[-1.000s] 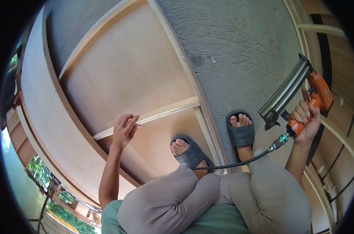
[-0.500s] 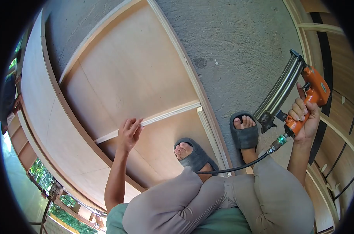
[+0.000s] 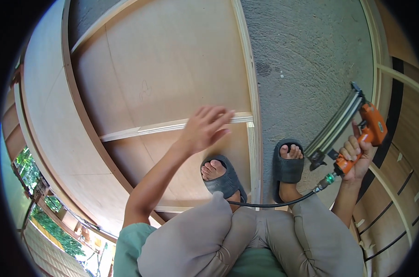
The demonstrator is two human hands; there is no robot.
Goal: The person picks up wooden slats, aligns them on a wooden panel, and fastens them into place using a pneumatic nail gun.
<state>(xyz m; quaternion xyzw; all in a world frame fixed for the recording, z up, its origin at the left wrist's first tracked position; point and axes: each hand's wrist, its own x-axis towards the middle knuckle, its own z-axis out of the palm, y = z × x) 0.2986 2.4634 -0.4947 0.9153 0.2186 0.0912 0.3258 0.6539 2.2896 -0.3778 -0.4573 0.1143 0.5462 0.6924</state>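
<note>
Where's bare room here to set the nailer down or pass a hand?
Free: concrete floor right of the long rail, and the plywood panel above the cross strip. Crowded: around both sandals, the hose, the left hand at the strip; the right hand holds the nailer.

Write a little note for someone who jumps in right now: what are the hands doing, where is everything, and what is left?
Left hand: open, fingers spread, over the thin wooden cross strip on the plywood panel; contact unclear.
Right hand: gripping the orange nail gun, raised over the concrete floor, off the panel; its black hose runs behind the sandalled feet.
Done: strip lies across the panel frame.
Left: gun not yet at the strip.
</note>
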